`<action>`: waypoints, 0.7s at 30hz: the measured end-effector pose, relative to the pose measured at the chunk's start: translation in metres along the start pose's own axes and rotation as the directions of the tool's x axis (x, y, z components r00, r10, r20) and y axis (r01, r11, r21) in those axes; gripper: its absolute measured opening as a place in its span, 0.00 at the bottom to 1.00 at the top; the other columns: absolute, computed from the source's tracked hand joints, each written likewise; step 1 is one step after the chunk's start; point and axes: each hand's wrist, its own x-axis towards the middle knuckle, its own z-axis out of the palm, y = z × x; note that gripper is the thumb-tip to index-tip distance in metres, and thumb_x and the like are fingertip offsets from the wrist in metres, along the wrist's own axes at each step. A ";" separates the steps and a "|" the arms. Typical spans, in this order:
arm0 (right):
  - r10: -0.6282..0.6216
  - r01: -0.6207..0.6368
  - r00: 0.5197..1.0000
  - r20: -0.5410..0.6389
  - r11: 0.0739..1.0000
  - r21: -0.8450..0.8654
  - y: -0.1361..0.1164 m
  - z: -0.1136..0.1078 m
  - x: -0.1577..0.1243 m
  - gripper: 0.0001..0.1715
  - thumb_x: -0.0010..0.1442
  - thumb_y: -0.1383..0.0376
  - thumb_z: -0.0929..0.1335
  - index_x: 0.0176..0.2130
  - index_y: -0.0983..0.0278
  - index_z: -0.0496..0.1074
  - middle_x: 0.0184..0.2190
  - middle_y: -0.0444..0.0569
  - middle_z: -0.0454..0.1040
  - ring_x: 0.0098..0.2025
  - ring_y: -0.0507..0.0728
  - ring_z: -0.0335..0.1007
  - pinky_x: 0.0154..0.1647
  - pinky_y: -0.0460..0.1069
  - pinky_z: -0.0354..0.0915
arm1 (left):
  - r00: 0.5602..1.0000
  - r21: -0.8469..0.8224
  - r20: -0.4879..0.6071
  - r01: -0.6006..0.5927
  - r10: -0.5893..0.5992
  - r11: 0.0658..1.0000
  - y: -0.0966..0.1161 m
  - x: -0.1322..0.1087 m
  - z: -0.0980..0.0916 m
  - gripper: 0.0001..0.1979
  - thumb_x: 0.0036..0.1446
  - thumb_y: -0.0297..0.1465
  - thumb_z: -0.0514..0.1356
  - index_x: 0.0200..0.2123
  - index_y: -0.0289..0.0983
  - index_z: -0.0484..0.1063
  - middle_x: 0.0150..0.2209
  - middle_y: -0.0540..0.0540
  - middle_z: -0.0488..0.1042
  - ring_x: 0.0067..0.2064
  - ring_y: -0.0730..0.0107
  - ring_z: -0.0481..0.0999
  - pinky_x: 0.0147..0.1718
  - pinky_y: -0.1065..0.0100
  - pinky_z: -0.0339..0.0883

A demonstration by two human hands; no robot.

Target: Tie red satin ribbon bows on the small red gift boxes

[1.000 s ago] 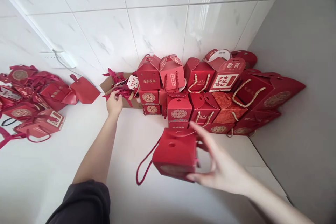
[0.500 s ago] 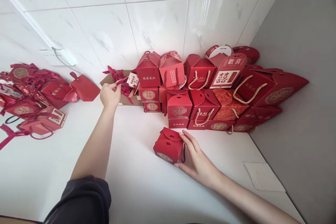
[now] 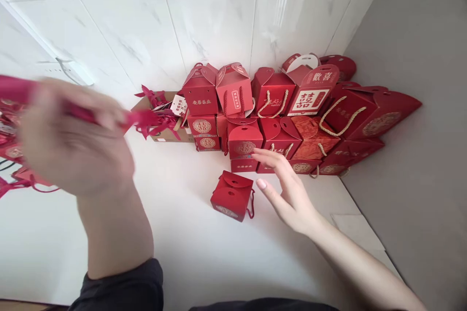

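Note:
My left hand [image 3: 76, 136], smeared by motion, is raised at the left, closed around a red ribbon [image 3: 82, 111] that sticks out on both sides of the fist. On the white tabletop a red gift box [image 3: 233, 193] stands alone, its flaps folded shut, with a gold round emblem on the front and a red cord handle at its right side. My right hand [image 3: 288, 194] hovers to the right of this box, thumb and fingers apart, not touching it and holding nothing.
Stacked red gift boxes [image 3: 279, 131], several with rope handles, stand along the tiled wall. A cardboard box [image 3: 170, 134] holds red ribbons and tags. Beribboned boxes [image 3: 10, 148] are heaped at the left, partly behind my left hand. A grey partition [image 3: 416, 155] closes off the right.
My left hand has lifted away from the cardboard box, toward me and leftward, carrying a red ribbon. My right hand has let go of the gift box and moved slightly right.

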 end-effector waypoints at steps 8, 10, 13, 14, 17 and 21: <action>0.079 -0.193 0.965 0.248 0.857 0.478 -0.020 0.002 0.027 0.15 0.65 0.58 0.66 0.48 0.59 0.76 0.30 0.45 0.78 0.24 0.52 0.73 0.30 0.49 0.72 | 0.108 0.536 0.719 0.543 -0.687 0.646 -0.013 -0.087 0.049 0.20 0.66 0.33 0.48 0.31 0.32 0.75 0.18 0.54 0.58 0.21 0.78 0.57 0.22 0.73 0.55; 0.148 -0.228 0.969 0.199 0.845 0.483 -0.016 0.004 0.026 0.14 0.65 0.58 0.67 0.46 0.60 0.78 0.23 0.42 0.75 0.23 0.53 0.73 0.28 0.48 0.71 | 0.093 0.541 0.719 0.548 -0.689 0.639 -0.016 -0.087 0.049 0.18 0.66 0.33 0.48 0.35 0.33 0.76 0.22 0.50 0.69 0.24 0.76 0.65 0.25 0.72 0.60; 0.222 -0.223 0.974 0.045 0.909 0.351 -0.008 0.000 0.026 0.14 0.63 0.57 0.68 0.38 0.61 0.81 0.26 0.45 0.79 0.36 0.58 0.78 0.38 0.49 0.73 | 0.091 0.496 0.730 0.612 -0.677 0.616 -0.020 -0.082 0.043 0.16 0.67 0.35 0.49 0.49 0.35 0.72 0.35 0.44 0.79 0.32 0.70 0.76 0.32 0.70 0.67; 0.239 -0.228 0.971 0.003 0.925 0.304 -0.005 -0.002 0.026 0.14 0.63 0.56 0.68 0.37 0.61 0.82 0.28 0.46 0.80 0.38 0.59 0.78 0.39 0.50 0.73 | 0.093 0.477 0.733 0.636 -0.674 0.607 -0.022 -0.080 0.040 0.17 0.67 0.36 0.49 0.52 0.37 0.70 0.38 0.42 0.80 0.35 0.69 0.77 0.34 0.69 0.68; 0.279 -0.257 0.959 -0.058 0.936 0.242 0.000 -0.011 0.029 0.16 0.62 0.55 0.68 0.38 0.61 0.82 0.29 0.47 0.81 0.34 0.57 0.79 0.38 0.51 0.75 | 0.118 0.464 0.730 0.638 -0.673 0.615 -0.026 -0.077 0.033 0.14 0.66 0.34 0.50 0.49 0.37 0.71 0.44 0.41 0.79 0.40 0.66 0.79 0.38 0.68 0.69; 0.309 -0.254 0.944 -0.116 0.904 0.343 0.001 -0.022 0.029 0.15 0.62 0.55 0.69 0.40 0.61 0.81 0.31 0.47 0.81 0.31 0.56 0.79 0.35 0.51 0.77 | 0.132 0.444 0.728 0.656 -0.672 0.610 -0.033 -0.077 0.030 0.15 0.64 0.26 0.48 0.34 0.34 0.75 0.42 0.42 0.79 0.42 0.66 0.78 0.41 0.68 0.69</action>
